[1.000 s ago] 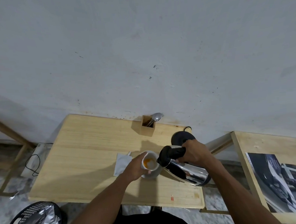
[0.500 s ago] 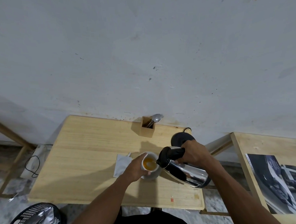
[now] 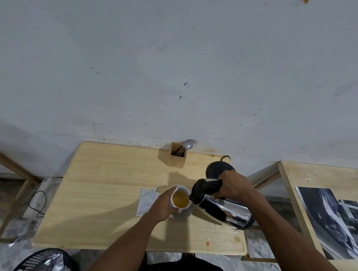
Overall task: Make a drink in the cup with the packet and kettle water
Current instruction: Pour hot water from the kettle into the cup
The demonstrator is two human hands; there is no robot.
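Right hand (image 3: 231, 185) clenched around the black handle of the steel kettle (image 3: 224, 210), which is lifted off the wooden table (image 3: 105, 180) and tipped hard over. Kettle's long axis runs from lower right up to upper left, base toward the table's right edge, black lid and spout end pointing left at the cup (image 3: 180, 201). Spout sits right at the cup's right rim, touching or nearly so (can't tell which).

Left hand (image 3: 164, 204) wrapped around the cup's left side, thumb over the far rim, fingers under the near rim. Cup is white, upright, standing near the table's middle-right, with orange liquid inside well up the wall.

Packet (image 3: 146, 201) lies flat on the table just left of the cup, partly under the left hand, torn top end pointing away toward the wall.

Black kettle base (image 3: 216, 169) sits behind the right hand, near the table's back right corner. Wooden holder (image 3: 177, 155) with spoons at the back edge against the wall.
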